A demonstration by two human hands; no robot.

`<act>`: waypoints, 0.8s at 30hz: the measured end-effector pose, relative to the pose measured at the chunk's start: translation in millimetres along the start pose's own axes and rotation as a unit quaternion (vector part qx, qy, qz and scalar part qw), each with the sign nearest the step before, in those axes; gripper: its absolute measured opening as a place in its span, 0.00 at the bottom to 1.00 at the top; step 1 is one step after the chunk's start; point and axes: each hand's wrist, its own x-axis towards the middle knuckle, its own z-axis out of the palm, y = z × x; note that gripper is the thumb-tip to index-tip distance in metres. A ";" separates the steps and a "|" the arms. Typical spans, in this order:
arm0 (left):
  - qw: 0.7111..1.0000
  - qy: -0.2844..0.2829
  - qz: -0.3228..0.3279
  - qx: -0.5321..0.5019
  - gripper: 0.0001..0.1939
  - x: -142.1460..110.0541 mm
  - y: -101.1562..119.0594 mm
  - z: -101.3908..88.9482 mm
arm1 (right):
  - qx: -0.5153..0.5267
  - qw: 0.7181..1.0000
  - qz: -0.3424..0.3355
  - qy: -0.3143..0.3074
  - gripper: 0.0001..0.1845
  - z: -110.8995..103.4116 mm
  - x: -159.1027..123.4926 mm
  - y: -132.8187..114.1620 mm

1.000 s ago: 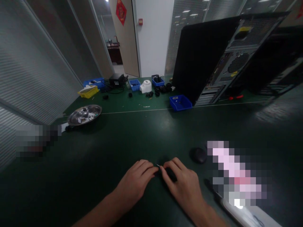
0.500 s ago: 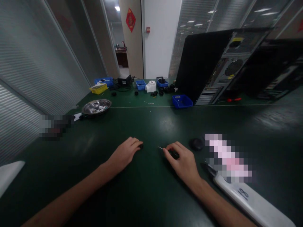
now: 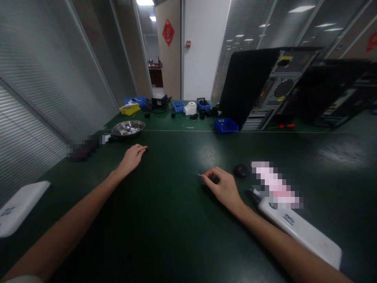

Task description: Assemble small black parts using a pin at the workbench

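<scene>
Head view: slim tool (image 3: 199, 175), tip leftward.

Passable near-left of dark-blue bin (image 3: 226, 126); blocked in front by right hand (image 3: 223, 188), rightward by computer tower (image 3: 246, 84), back-left by white housing (image 3: 190, 108).

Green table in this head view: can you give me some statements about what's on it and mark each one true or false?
1. The right hand has a thin piece poking out from its fingertips. True.
2. The two hands are touching each other. False: the left hand is well apart from the right, near the metal bowl.
3. The metal bowl is empty. False: whitish scraps lie in it.
4. A round black object lies to the right of the right hand. True.
5. The yellow tray stands to the left of the metal bowl's right edge. True.
</scene>
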 end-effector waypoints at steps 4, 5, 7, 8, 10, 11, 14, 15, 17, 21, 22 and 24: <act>0.999 0.036 -0.027 -0.008 0.20 12.4 -3.4 1.7 | 0.009 1.000 -0.001 -0.005 0.14 -1.3 -1.9 1.6; 0.999 0.039 -0.033 -0.008 0.20 15.8 -4.8 2.1 | 0.012 1.000 -0.001 -0.005 0.14 -1.9 -2.3 1.8; 0.999 0.035 -0.037 -0.010 0.18 20.4 -6.9 2.7 | 0.019 1.000 0.002 -0.003 0.14 -3.2 -2.5 2.2; 0.999 0.031 -0.036 -0.010 0.18 21.3 -7.4 3.0 | 0.022 1.000 0.003 -0.001 0.14 -3.8 -2.5 2.3; 0.999 0.026 -0.029 -0.009 0.17 20.3 -6.9 3.6 | 0.029 1.000 0.007 0.004 0.14 -4.6 -2.2 2.5; 0.999 0.025 -0.025 -0.008 0.18 18.7 -6.0 3.7 | 0.031 0.999 0.008 0.005 0.14 -4.8 -2.1 2.6; 1.000 0.026 -0.015 0.001 0.17 12.3 -0.8 3.0 | 0.036 0.999 0.007 0.009 0.14 -4.9 -2.0 2.2; 1.000 0.025 -0.010 0.005 0.17 9.8 1.7 2.4 | 0.037 0.999 0.007 0.010 0.14 -4.9 -2.1 2.0; 1.000 0.025 -0.001 0.010 0.17 4.1 7.8 0.7 | 0.039 0.999 0.005 0.012 0.15 -4.7 -2.1 1.5; 1.000 0.017 0.020 0.014 0.16 -10.6 19.8 -4.2 | 0.041 0.999 0.004 0.012 0.15 -5.1 -1.8 0.7; 1.000 0.012 0.022 0.013 0.16 -14.8 21.6 -5.9 | 0.041 0.999 0.004 0.010 0.15 -5.3 -1.8 0.5; 1.000 0.000 0.016 0.006 0.15 -23.7 22.9 -9.5 | 0.042 0.999 0.005 0.008 0.15 -5.8 -1.7 -0.1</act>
